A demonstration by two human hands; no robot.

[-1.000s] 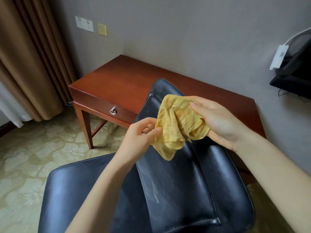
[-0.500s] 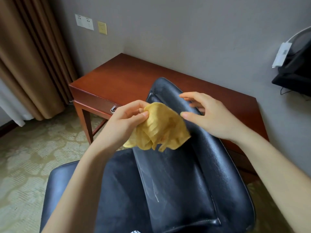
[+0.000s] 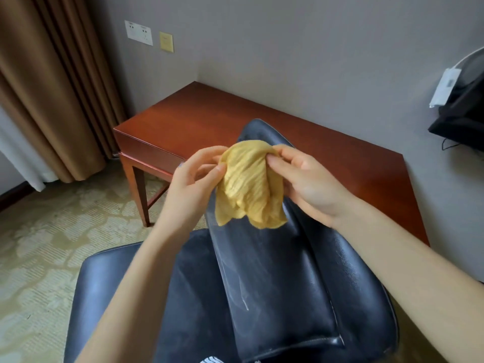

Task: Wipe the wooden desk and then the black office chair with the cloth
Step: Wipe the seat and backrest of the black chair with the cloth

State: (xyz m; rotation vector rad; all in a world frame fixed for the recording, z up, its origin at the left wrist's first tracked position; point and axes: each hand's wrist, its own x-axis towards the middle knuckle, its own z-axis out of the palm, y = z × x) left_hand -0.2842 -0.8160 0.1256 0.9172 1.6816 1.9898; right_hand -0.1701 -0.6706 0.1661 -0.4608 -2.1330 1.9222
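A crumpled yellow cloth (image 3: 248, 184) hangs in the air above the backrest of the black office chair (image 3: 282, 284). My left hand (image 3: 193, 179) pinches the cloth's upper left edge. My right hand (image 3: 306, 179) pinches its upper right edge. The cloth's lower folds dangle just above the backrest; whether they touch it I cannot tell. The chair's seat (image 3: 110, 284) lies at the lower left. Behind the chair stands the reddish wooden desk (image 3: 199, 119), its top bare, against the grey wall.
Brown curtains (image 3: 52, 87) hang at the left over patterned carpet (image 3: 39, 244). Wall sockets (image 3: 138, 32) and a yellow plate (image 3: 166, 41) sit above the desk. A black object with a white tag (image 3: 458, 111) is mounted on the wall at the right.
The cloth passed from my right hand to my left, then my right hand took hold of it again. Both hands now hold its top edge, spread slightly, higher over the backrest.
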